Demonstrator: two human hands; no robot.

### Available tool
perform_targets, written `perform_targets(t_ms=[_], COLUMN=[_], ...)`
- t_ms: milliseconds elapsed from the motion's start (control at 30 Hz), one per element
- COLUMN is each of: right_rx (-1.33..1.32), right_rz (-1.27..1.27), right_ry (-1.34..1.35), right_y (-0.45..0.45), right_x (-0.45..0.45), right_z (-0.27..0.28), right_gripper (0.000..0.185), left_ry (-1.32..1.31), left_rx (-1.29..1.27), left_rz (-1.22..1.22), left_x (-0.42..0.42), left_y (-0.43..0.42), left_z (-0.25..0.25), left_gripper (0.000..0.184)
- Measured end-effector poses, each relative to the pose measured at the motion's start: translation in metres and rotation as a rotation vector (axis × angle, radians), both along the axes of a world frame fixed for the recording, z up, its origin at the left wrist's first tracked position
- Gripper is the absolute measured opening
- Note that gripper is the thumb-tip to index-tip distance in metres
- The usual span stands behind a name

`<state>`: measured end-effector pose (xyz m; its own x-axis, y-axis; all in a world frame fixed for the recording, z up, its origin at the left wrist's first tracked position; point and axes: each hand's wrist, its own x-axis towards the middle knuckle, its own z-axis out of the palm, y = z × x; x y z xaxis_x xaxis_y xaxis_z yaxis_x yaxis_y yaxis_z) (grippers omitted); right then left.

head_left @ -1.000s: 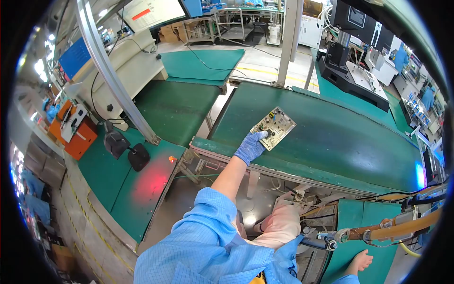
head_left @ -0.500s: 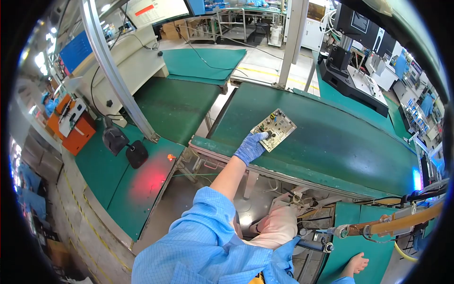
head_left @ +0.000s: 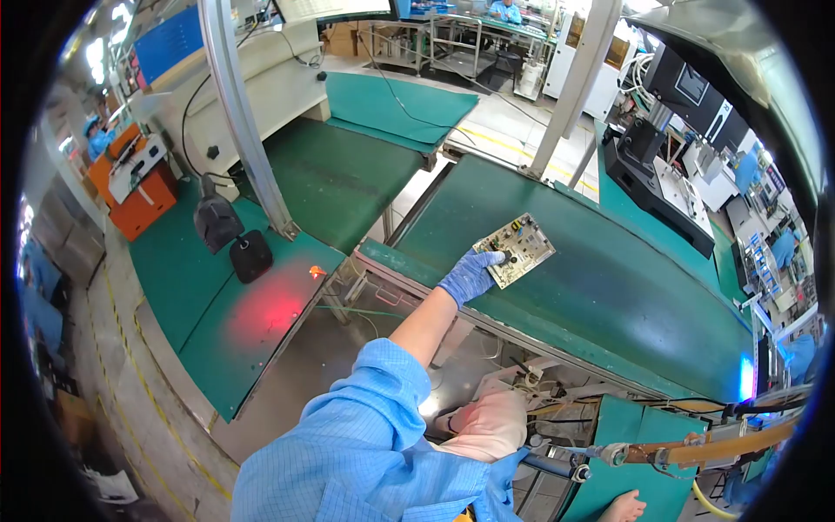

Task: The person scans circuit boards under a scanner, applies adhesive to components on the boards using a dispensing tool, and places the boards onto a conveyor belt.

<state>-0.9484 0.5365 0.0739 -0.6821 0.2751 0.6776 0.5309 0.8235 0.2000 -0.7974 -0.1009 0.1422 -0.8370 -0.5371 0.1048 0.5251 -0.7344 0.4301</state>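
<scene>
My left hand [head_left: 470, 276], in a blue-violet glove, is closed on the near left edge of a circuit board [head_left: 519, 251]. The board is tilted, with its component side towards me and a round black part near my thumb. It is held over the green conveyor belt [head_left: 609, 270]; whether it touches the belt I cannot tell. Low in the view, my bare right hand [head_left: 624, 507] is over a green mat [head_left: 600, 470], partly cut off by the lower edge. Its fingers are loosely bent and somewhat apart, with nothing seen in them.
A black scanner on a stand [head_left: 219, 224] casts red light on the left green bench [head_left: 196, 300]. Metal posts [head_left: 246, 122] rise beyond the belt's near end. At lower right, a jointed arm with cables [head_left: 687, 454] crosses above the mat. A black machine [head_left: 652, 174] stands at the right.
The view has shifted slightly. My left hand still grips the circuit board, in nearly the same place over the belt. My right hand appears lower and further left, nearer the frame's bottom edge.
</scene>
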Motion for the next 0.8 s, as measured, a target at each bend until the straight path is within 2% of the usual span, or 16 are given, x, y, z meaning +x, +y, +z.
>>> perform_targets(t_ms=[267,467,567,633,800], right_rx=[-0.02,-0.21,-0.243,-0.461,-0.462], right_rz=[0.01,0.025,-0.077,-0.287,-0.256], right_ry=[-0.033,-0.106,-0.151,-0.262,-0.293], right_y=[0.008,0.002,0.005,0.014,0.011], right_x=[-0.001,0.0,-0.011,-0.021,-0.016], right_z=[-0.005,0.005,-0.004,-0.011,-0.004], right_gripper=[0.058,0.061,0.054,0.052,0.053], left_ry=[0.002,-0.007,0.001,-0.002,-0.013], left_rx=[0.018,0.019,0.01,-0.047,-0.04], left_rz=[-0.006,-0.013,-0.034,-0.008,-0.003], left_x=[-0.001,-0.002,-0.002,-0.002,-0.004], left_y=[-0.002,-0.004,-0.004,-0.004,-0.005], left_z=[-0.002,-0.005,-0.004,-0.005,-0.009], left_gripper=[0.043,0.042,0.041,0.046,0.045])
